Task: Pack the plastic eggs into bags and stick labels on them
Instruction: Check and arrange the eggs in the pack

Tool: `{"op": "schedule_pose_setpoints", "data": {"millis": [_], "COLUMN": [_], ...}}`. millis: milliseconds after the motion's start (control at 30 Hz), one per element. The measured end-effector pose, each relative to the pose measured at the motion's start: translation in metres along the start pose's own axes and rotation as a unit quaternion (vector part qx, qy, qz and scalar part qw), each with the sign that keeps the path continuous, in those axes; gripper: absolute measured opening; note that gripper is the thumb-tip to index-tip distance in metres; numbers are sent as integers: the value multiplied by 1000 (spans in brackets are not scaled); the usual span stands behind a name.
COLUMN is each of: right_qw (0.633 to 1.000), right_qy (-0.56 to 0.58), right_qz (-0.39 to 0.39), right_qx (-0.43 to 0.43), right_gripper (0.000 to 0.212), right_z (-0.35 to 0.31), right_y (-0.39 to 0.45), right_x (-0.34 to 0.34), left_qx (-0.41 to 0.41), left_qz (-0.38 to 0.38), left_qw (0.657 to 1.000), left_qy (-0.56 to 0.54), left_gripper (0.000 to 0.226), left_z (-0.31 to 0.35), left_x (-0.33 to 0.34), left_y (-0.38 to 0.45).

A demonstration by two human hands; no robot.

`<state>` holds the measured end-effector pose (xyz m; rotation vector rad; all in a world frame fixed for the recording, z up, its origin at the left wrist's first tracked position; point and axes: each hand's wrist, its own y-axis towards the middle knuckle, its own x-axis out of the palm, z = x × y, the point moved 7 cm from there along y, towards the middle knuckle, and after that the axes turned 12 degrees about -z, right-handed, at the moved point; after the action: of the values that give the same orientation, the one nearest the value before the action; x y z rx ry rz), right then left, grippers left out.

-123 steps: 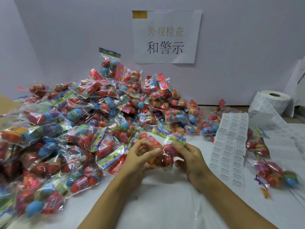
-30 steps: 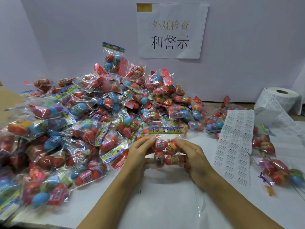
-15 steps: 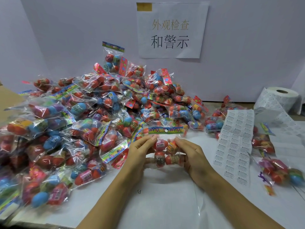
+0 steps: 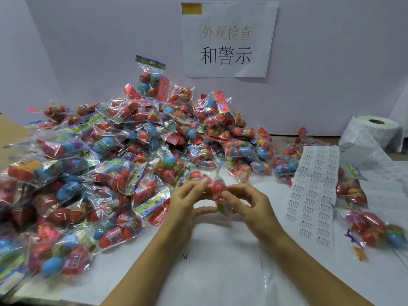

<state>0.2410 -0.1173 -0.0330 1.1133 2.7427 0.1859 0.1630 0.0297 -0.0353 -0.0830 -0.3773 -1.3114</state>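
Both hands above white table (image 4: 220,272), pinching one bag of eggs (image 4: 218,191) between them, seen edge-on, blurred; left hand (image 4: 187,204) fingers curled on its left side; right hand (image 4: 249,204) fingers curled on its right; big pile of packed bags (image 4: 123,164) left; label sheet (image 4: 313,195) and label roll (image 4: 373,131) right.

Even soft light, blurred warped edges

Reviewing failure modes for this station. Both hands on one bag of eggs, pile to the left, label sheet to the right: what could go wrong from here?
1. The bag of eggs is pinched edge-on between the left hand and the right hand; it may slip.
2. The pile of bags slopes toward the hands; bags may slide in.
3. The label sheet partly overlaps bags; labels may crease.
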Motion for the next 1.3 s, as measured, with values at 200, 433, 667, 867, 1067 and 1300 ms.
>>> {"op": "schedule_pose_setpoints", "data": {"millis": [200,433,667,867,1067,1300], "right_qw": [1000,981,974,976,977,977], "right_qy": [-7,177,200,185,182,193], "right_qz": [7,-15,-61,-55,-53,-41], "right_qx": [14,78,89,100,101,86], "right_gripper": [28,15,32,38,38,45], "right_z": [8,19,16,15,16,16], "right_y": [2,6,5,4,5,5], "right_x": [-3,0,7,11,9,7], "left_qx": [10,57,-29,-22,-23,-20], "left_qz": [21,101,17,14,6,32], "left_qw": [999,993,999,1000,1000,999], "left_qy": [-23,27,-6,0,-11,-19], "left_gripper": [25,4,38,43,51,20], "left_z": [0,0,-14,-7,-7,-10], "left_x": [-4,-25,-7,-5,-4,-11], "left_y": [1,3,5,1,1,3]}}
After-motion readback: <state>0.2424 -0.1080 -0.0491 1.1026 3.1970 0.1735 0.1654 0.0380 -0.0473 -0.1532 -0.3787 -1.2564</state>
